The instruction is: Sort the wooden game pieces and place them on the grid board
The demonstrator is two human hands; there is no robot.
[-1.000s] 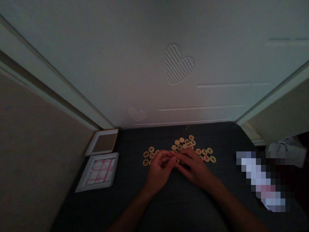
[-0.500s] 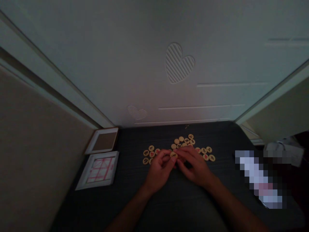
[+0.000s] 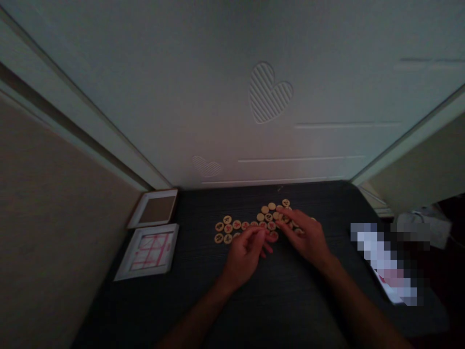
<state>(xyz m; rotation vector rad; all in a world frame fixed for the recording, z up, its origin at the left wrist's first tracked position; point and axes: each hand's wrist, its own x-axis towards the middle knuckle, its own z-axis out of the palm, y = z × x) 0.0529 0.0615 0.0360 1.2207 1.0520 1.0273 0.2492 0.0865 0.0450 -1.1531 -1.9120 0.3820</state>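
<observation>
Round wooden Chinese chess pieces with black or red characters lie spread on the dark table; one group (image 3: 227, 228) sits left of my hands, and others are around my right hand. My right hand (image 3: 307, 237) is over the right part of the spread, thumb and forefinger around a Chinese chess piece (image 3: 284, 218) with a black character. My left hand (image 3: 245, 257) is just in front of the middle pieces, thumb pressed to the curled forefinger and the other fingers showing behind. Whatever may be in that pinch is hidden. Some pieces lie under both hands.
At the left of the dark table (image 3: 203, 291) lie an open box half (image 3: 134, 220) with a brown inside and a white-framed tray (image 3: 121, 274) with red lines. A blurred-out phone-like object (image 3: 394, 293) lies at the right. Behind stands a white panel (image 3: 218, 97) with heart reliefs.
My hands, which were together around one black-marked chess piece, have parted. My right hand has moved right and away from me over the spread; my left hand has stayed nearly in place.
</observation>
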